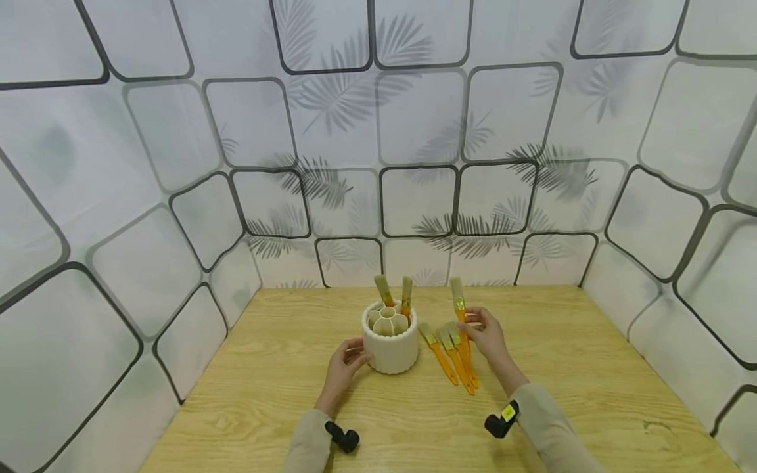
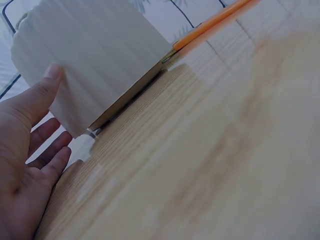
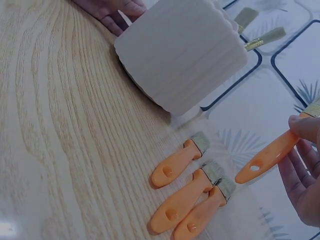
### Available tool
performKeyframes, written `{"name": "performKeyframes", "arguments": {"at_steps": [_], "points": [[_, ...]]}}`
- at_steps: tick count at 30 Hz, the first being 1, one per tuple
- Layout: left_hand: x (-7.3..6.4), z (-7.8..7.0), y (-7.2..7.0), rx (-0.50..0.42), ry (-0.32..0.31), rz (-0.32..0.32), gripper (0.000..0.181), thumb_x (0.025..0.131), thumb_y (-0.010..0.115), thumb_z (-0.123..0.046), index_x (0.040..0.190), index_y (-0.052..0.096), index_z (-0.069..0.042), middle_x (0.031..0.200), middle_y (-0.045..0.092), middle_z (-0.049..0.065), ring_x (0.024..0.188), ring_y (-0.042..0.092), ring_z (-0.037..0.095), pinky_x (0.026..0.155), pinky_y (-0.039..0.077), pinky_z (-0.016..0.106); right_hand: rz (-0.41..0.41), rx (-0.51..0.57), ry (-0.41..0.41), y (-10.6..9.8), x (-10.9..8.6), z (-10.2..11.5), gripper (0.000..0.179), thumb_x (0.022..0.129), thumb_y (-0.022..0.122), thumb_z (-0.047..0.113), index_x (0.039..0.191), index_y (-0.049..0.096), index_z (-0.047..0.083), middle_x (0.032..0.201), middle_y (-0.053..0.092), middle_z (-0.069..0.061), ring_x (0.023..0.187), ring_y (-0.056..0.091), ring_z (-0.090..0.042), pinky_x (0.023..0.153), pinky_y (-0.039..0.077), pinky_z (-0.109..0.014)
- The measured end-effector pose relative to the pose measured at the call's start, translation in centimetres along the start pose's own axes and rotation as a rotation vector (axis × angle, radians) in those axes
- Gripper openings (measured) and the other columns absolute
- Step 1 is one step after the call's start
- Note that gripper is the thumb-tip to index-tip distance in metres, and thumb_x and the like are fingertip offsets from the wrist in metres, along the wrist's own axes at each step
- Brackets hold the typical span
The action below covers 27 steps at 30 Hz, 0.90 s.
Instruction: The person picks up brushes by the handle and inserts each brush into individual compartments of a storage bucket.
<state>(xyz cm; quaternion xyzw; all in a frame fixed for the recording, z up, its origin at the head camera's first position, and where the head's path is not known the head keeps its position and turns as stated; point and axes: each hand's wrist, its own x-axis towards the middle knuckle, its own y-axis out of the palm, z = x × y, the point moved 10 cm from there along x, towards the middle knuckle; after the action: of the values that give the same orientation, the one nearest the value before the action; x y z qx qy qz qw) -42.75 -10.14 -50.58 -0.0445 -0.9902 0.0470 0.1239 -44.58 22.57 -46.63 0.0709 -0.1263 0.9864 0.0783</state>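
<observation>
A white ribbed brush holder [image 1: 390,351] with petal-shaped compartments stands upright on the table; two paintbrushes [image 1: 383,290] rise from it, bristles up. My left hand [image 1: 345,361] is at its left side, thumb [image 2: 52,75] touching the wall and the other fingers loosely bent by its lower edge. Right of the holder, my right hand [image 1: 483,330] pinches the orange handle of a paintbrush [image 3: 267,159], bristles up, above the table. Below that hand lie three more orange-handled paintbrushes [image 3: 177,205], their bristles pointing away from me.
The wooden table [image 1: 266,401] extends to both sides of the holder. A patterned white covering [image 1: 420,197] encloses its back and sides. Each wrist carries a small black camera [image 1: 501,420].
</observation>
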Motion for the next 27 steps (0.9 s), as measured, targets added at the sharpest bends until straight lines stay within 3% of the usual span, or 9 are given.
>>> {"name": "performKeyframes", "arguments": {"at_steps": [9, 27], "points": [[1.1, 2.7, -0.4, 0.048, -0.003, -0.045, 0.038, 0.085, 0.068, -0.024, 0.117, 0.057, -0.007, 0.117, 0.059, 0.013, 0.111, 0.055, 0.03, 0.09, 0.049, 0.032, -0.003, 0.026, 0.005, 0.1, -0.1, 0.5, 0.04, 0.087, 0.066, 0.016, 0.121, 0.051, 0.004, 0.103, 0.057, -0.013, 0.074, 0.056, -0.013, 0.069, 0.054, -0.029], [1.1, 2.9, -0.4, 0.058, 0.008, -0.053, 0.036, 0.084, 0.069, -0.024, 0.112, 0.058, -0.005, 0.113, 0.059, 0.014, 0.108, 0.056, 0.03, 0.088, 0.05, 0.031, 0.011, 0.044, 0.002, 0.4, 0.1, 0.9, 0.038, 0.088, 0.064, 0.013, 0.122, 0.05, 0.004, 0.105, 0.056, -0.015, 0.077, 0.056, -0.013, 0.068, 0.054, -0.024]]}}
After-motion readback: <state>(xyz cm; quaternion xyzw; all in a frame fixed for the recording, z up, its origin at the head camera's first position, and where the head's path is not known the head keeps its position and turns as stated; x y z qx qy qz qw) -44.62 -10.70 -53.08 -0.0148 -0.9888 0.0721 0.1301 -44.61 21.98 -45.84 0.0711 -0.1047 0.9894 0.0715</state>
